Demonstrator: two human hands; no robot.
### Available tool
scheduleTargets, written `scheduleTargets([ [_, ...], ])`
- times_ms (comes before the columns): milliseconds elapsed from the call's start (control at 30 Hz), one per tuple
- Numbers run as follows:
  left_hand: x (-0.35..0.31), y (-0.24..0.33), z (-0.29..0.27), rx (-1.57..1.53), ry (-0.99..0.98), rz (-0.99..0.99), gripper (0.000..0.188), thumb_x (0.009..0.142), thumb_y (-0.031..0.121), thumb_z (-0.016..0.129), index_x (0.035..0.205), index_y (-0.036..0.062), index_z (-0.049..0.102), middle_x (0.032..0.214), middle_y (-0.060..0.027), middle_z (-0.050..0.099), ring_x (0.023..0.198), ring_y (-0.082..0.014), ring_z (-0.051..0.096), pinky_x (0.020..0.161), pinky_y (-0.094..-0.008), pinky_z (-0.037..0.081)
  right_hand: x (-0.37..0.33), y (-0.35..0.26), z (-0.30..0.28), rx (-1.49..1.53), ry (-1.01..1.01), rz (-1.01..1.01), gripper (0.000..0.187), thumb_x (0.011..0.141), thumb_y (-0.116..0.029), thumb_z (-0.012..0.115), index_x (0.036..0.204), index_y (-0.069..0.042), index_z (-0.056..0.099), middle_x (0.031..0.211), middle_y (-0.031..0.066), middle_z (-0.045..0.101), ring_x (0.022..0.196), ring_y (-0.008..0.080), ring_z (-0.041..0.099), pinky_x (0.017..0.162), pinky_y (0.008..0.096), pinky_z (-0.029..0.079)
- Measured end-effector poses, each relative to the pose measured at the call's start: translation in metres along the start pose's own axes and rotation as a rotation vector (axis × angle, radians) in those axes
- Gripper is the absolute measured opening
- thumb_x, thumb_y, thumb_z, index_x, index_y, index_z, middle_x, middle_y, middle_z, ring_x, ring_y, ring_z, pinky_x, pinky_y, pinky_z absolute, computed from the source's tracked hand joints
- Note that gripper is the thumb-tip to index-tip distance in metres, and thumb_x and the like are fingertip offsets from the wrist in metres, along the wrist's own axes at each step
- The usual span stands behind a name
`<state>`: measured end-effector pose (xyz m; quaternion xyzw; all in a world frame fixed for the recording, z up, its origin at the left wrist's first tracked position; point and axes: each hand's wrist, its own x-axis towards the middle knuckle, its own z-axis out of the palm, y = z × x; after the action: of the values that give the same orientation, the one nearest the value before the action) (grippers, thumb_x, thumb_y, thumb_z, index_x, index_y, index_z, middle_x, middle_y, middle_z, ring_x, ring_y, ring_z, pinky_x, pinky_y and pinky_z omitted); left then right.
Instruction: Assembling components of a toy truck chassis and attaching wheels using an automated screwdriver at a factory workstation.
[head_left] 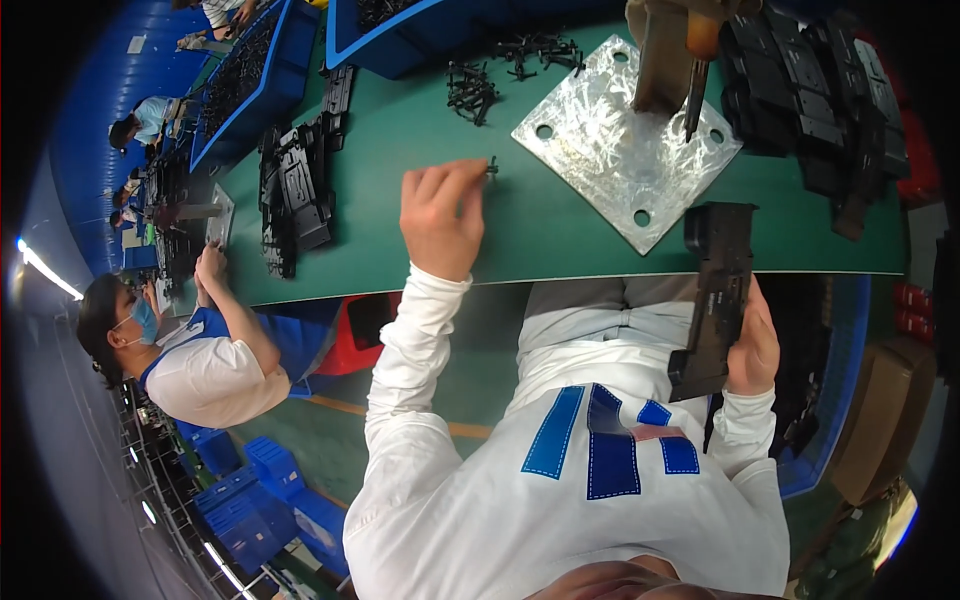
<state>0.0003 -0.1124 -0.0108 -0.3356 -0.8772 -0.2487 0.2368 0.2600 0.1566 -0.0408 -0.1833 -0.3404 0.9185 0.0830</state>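
While right hand (757, 345) clasps black housing (716, 300), left hand (441, 220) apart, small dark piece (493, 168) pinched at its fingertips.

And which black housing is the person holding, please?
The black housing in the right hand; the left stack and right stack lie on the table.

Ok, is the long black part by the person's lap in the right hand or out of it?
In it: the right hand grips the black part, its lower end beyond the green table's edge.
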Motion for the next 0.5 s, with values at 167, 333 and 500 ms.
scheduleTargets([
  [167,-0.021,0.002,0.002,0.022,-0.115,-0.014,0.024,0.079,-0.002,0.07,0.1,0.0086,0.074,0.094,-0.005,0.07,0.087,-0.0271,0.06,0.077,-0.035,0.05,0.015,0.012,0.028,-0.096,-0.106,0.187,0.053,0.081,-0.001,0.057,0.133,0.005,0.047,0.125,0.0169,0.061,0.115,0.0257,0.061,0.102,0.0362,0.047],
  [333,-0.021,-0.003,-0.01,-0.117,-0.268,-0.113,0.024,0.081,-0.003,0.071,0.104,0.0043,0.073,0.093,-0.0077,0.072,0.077,-0.0211,0.064,0.073,-0.0296,0.052,0.022,0.016,0.057,-0.172,-0.126,0.154,0.058,0.081,0.001,0.056,0.136,0.005,0.041,0.126,0.0195,0.06,0.118,0.0285,0.06,0.104,0.0383,0.045],
  [500,-0.013,0.025,-0.034,-0.989,-0.322,-0.582,0.015,0.087,-0.006,0.066,0.102,-0.007,0.069,0.094,-0.0106,0.07,0.088,-0.0138,0.063,0.079,-0.0273,0.051,0.027,0.021,0.078,-0.227,-0.164,0.105,0.071,0.087,-0.004,0.058,0.149,0.004,0.025,0.133,0.0183,0.055,0.123,0.0323,0.057,0.107,0.0407,0.043],
])
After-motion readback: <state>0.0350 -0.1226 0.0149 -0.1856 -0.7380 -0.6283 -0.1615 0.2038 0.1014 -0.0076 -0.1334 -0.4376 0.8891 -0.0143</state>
